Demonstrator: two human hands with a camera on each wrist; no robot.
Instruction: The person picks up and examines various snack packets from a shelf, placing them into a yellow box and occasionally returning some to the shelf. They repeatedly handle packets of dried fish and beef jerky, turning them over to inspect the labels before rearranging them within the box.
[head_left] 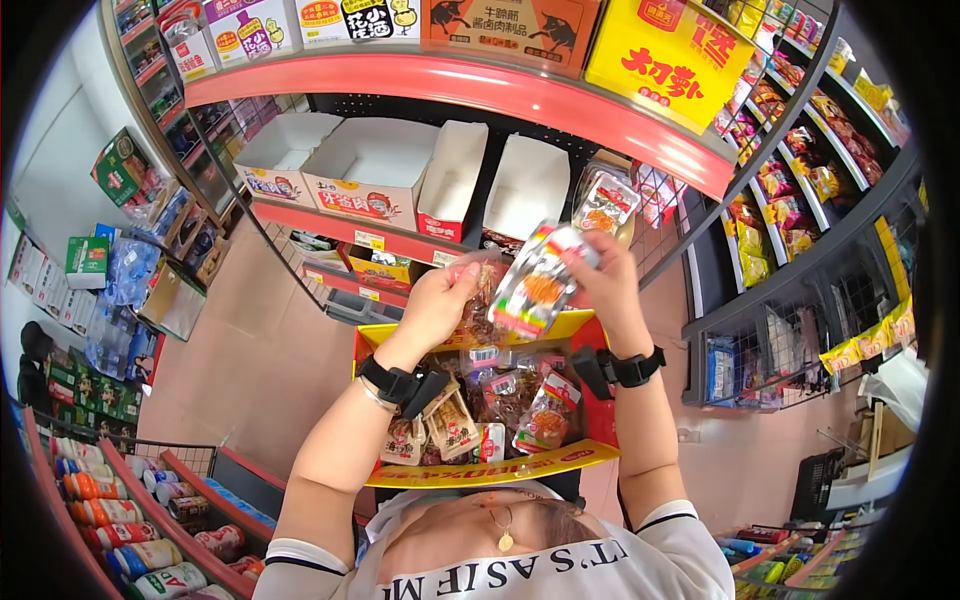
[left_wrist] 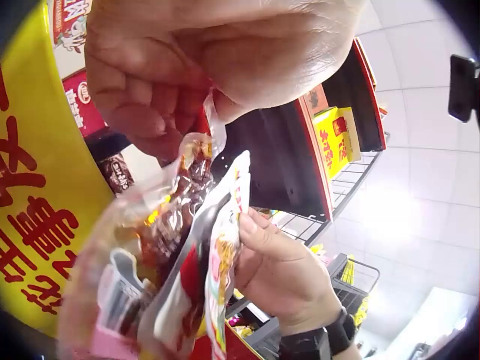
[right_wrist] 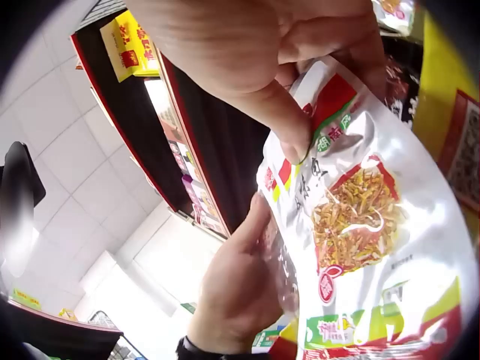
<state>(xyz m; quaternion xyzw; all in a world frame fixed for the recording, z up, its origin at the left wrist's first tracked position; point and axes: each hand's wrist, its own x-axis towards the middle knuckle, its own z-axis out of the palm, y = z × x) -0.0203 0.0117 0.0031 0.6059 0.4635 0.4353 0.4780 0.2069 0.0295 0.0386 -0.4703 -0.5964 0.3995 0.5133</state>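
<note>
My left hand (head_left: 438, 306) pinches the top of a clear plastic snack packet (left_wrist: 187, 184) with reddish-brown food inside. In my right hand (head_left: 608, 285) is a white snack packet (right_wrist: 360, 225) printed with shredded food and red and green bands, the thumb pressed on its upper corner. Both packets hang side by side above an open yellow-and-red carton (head_left: 490, 468), overlapping in the left wrist view. Inside the carton lie mixed snack packets, among them a tan one (head_left: 452, 425) and a white-and-red one (head_left: 548, 412).
Ahead, a shelf holds open display boxes, including a white one (head_left: 525, 185), beside upright snack packets (head_left: 605, 205). A red shelf edge (head_left: 450, 75) juts out above, with a yellow box (head_left: 665, 60) on it. Bottled drinks (head_left: 110, 510) stand at lower left.
</note>
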